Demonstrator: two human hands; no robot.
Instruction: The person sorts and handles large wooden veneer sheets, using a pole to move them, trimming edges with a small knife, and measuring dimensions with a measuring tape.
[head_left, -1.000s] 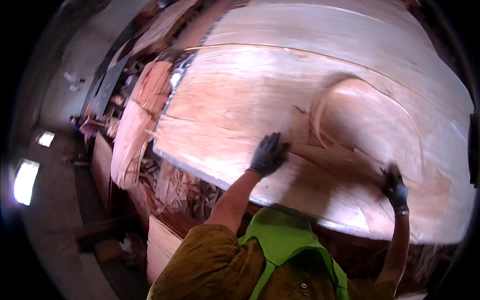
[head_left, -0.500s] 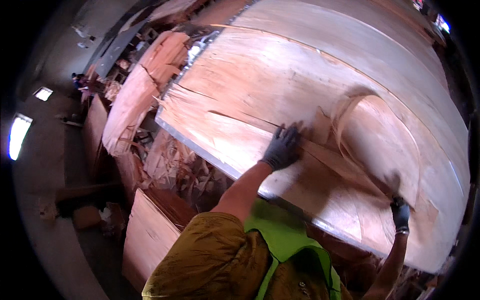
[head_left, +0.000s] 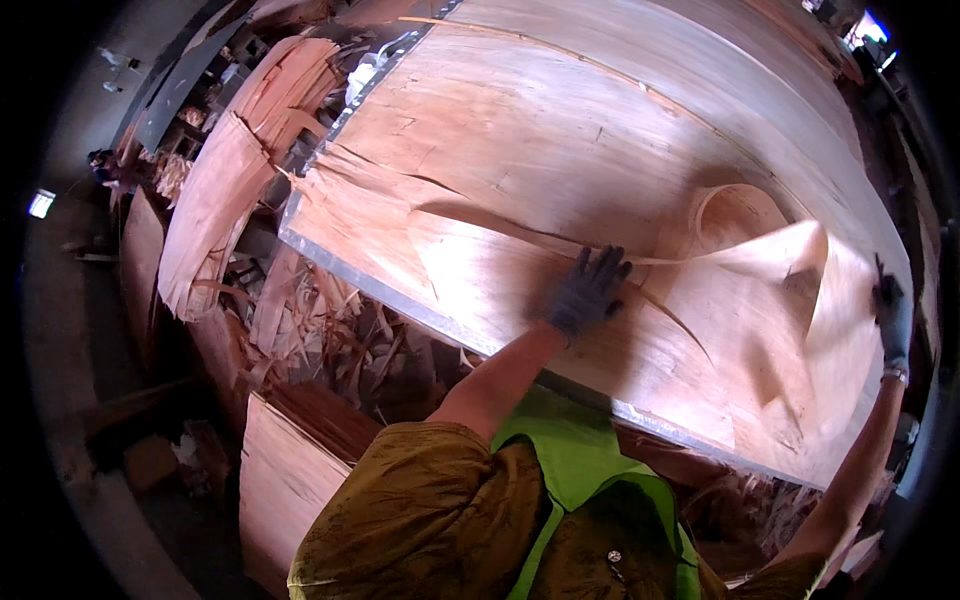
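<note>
Thin reddish-brown wood veneer sheet (head_left: pixel 600 180) lies spread over the metal-edged desk (head_left: pixel 400 300), its right part curled up in a loose fold. Your gloved left hand (head_left: pixel 585 292) presses flat on it, fingers splayed and released, pinning it just left of that fold. Your gloved right hand (head_left: pixel 888 312) grips the sheet's right edge, seemingly to pull the curl flat.

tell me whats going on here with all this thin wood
A person in dark gloves is spreading a thin wood veneer sheet over a big flat table. The left hand presses flat on the sheet near the table's near edge. The right hand is out at the far right edge, by a curled-up flap of veneer. Veneer scraps and a draped stack lie to the left.
</note>
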